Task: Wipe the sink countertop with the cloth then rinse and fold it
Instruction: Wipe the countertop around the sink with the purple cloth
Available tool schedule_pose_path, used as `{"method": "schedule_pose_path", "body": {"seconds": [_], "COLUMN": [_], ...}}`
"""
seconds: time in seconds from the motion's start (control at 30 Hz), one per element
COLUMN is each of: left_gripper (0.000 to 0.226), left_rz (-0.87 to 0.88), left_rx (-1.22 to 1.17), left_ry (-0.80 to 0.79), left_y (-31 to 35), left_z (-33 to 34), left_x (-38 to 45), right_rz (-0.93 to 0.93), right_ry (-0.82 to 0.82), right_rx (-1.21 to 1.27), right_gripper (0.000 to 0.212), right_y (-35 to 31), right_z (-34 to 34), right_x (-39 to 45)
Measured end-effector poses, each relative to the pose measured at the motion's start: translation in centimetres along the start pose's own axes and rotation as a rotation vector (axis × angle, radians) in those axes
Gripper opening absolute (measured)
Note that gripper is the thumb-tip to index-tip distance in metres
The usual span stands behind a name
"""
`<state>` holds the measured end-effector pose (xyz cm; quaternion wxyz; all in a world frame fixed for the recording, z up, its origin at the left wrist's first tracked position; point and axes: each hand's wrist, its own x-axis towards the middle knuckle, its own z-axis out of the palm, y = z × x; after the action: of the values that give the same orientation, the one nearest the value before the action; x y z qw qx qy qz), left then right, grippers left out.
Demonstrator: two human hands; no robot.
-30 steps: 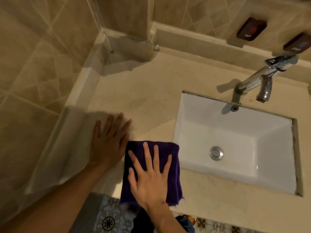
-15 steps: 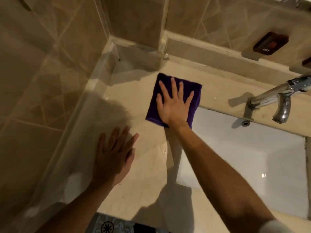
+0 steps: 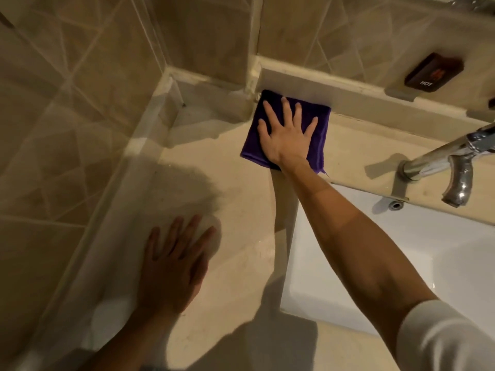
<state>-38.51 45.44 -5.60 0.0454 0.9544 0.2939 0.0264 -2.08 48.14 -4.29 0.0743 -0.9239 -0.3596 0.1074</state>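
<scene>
My right hand lies flat on the purple cloth, fingers spread, palm pressing it down. No pinch, just an open-palm press. The cloth is folded into a rough square and sits at the back of the beige countertop, its far edge touching the raised back ledge and its left corner beside the tiled wall corner. A frayed thread shows at the cloth's near right corner.

My left hand rests flat on the countertop near the left wall ledge, fingers apart, holding nothing. It lies in shadow, so I cannot tell how firmly it bears down.

My right forearm crosses over the left rim of the white sink. A white sleeve covers the upper arm at lower right.

The chrome faucet stands to the right of the cloth, well apart from it, spout turned down over the basin. A dark plate marked HOT sits on the wall above the ledge.
</scene>
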Motion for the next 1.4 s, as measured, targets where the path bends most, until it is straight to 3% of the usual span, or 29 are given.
{"method": "schedule_pose_path", "body": {"seconds": [0.23,0.6,0.7,0.8,0.9,1.03,1.13,1.4], "left_gripper": [0.055,0.056,0.055,0.048,0.043,0.051,0.056,0.063], "left_rz": [-0.032,-0.028,-0.033,-0.054,0.026,0.010,-0.031,-0.017], "left_rx": [0.021,0.055,0.057,-0.048,-0.160,-0.112,-0.064,-0.001], "left_ry": [-0.044,-0.069,-0.067,0.095,0.188,0.009,-0.134,-0.055], "left_y": [0.3,0.5,0.8,2.3,4.4,7.6,8.8,8.7], "left_z": [-0.4,-0.6,-0.8,-2.0,-2.6,-1.7,0.2,1.7], "left_x": [0.0,0.3,0.2,1.7,8.7,19.4,22.0,21.9], "right_rz": [-0.068,0.109,0.116,0.106,0.106,0.103,0.093,0.092], "right_ry": [0.015,0.024,0.028,0.031,0.026,0.033,0.052,0.062], "right_rx": [-0.022,-0.067,-0.065,-0.064,-0.068,-0.042,-0.040,-0.046], "right_gripper": [0.057,0.055,0.054,0.055,0.055,0.054,0.054,0.055], "right_y": [4.3,19.5,19.6,19.5,19.7,19.8,19.9,19.7], "right_z": [-0.6,-3.9,-3.9,-3.9,-3.8,-3.7,-3.6,-2.9], "right_x": [-0.9,-5.5,-5.5,-5.3,-5.1,-4.9,-4.8,-4.7]}}
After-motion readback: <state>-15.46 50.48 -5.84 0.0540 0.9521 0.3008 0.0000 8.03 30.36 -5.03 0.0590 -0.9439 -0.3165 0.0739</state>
